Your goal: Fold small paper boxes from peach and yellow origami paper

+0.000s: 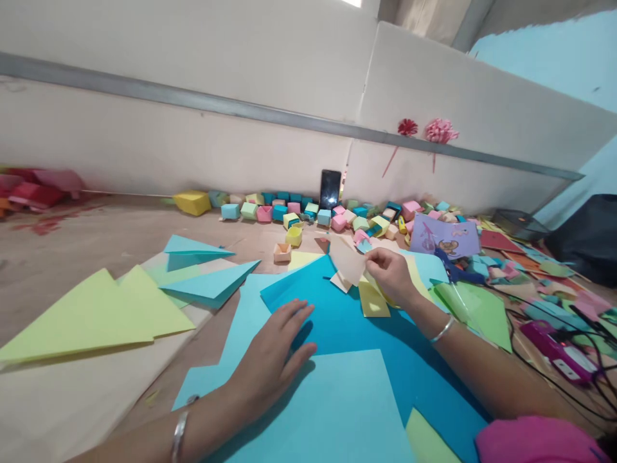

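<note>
My left hand (274, 357) lies flat with fingers stretched out on a blue paper sheet (366, 321) in front of me. Farther out, my right hand (391, 273) pinches the edge of a small beige paper sheet (348, 260) and holds it just above the blue sheet. A small yellow paper piece (373, 301) lies under that hand. A lighter blue sheet (337, 405) overlaps the blue one near my arms. Both wrists wear silver bangles.
Folded paper planes in yellow-green (96, 315) and light blue (212, 286) lie at left. A row of small paper boxes (289, 212) and a black phone (330, 188) stand by the wall. Blue scissors (456, 270), a purple card (446, 236), paper scraps and black cables (554, 334) crowd the right.
</note>
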`<action>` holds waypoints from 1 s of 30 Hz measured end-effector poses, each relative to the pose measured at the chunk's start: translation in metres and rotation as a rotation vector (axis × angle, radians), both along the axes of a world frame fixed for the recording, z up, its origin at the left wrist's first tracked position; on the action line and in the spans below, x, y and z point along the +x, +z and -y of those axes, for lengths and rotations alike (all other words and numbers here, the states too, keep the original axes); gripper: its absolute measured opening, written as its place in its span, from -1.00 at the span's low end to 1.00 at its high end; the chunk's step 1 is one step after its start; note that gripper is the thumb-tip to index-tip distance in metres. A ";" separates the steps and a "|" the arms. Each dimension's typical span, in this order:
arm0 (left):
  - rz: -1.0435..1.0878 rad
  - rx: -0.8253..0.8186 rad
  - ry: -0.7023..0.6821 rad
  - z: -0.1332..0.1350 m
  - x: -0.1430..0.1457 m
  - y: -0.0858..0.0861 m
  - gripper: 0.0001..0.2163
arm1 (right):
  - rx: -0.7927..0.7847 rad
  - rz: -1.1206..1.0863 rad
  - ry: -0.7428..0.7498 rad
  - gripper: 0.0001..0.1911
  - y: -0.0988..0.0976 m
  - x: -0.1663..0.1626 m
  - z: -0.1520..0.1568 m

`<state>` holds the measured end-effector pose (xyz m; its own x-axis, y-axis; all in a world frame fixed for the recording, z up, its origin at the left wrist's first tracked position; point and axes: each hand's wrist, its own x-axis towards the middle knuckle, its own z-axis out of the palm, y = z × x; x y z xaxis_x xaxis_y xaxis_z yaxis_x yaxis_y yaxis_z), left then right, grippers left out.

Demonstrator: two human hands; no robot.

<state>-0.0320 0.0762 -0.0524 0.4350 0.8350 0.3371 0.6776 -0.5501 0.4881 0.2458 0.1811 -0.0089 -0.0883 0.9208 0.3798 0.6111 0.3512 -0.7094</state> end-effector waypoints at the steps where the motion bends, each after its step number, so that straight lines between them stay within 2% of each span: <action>1: 0.084 -0.020 0.050 -0.001 0.000 0.001 -0.53 | -0.038 -0.071 0.051 -0.86 0.000 0.000 0.002; 5: 0.354 -0.212 0.150 -0.008 0.003 0.010 -0.36 | -0.195 -0.279 0.264 -0.90 -0.001 0.000 0.007; 9: 0.678 -0.422 0.171 -0.018 0.006 0.018 -0.16 | -0.323 -0.363 0.446 -0.90 0.002 -0.003 0.011; 11: 0.708 -0.504 0.172 -0.020 0.006 0.022 -0.29 | -0.405 -0.338 0.559 -0.88 0.007 -0.004 0.013; 13: 0.583 -0.488 0.150 -0.019 0.005 0.026 -0.65 | -0.495 -0.371 0.601 -0.86 0.010 -0.003 0.012; 14: 0.511 -0.446 0.126 -0.018 0.004 0.028 -0.78 | -0.520 -0.425 0.568 -0.85 0.011 -0.001 0.009; 15: 0.453 -0.397 0.100 -0.016 0.004 0.030 -0.82 | -0.520 -0.500 0.498 -0.84 0.010 0.002 0.005; 18: 0.349 -0.308 0.050 -0.012 0.003 0.033 -0.81 | -0.401 -0.702 0.213 -0.83 0.003 0.016 -0.013; 22: 0.294 -0.332 0.096 -0.014 0.003 0.033 -0.74 | -0.268 -0.867 -0.043 -0.78 -0.005 0.037 -0.037; 26: 0.228 -0.366 0.173 -0.017 0.001 0.027 -0.66 | -0.117 -1.003 -0.167 -0.84 0.005 0.050 -0.046; 30: 0.208 -0.352 0.197 -0.019 -0.003 0.018 -0.56 | 0.021 -1.099 -0.220 -0.90 0.021 0.058 -0.047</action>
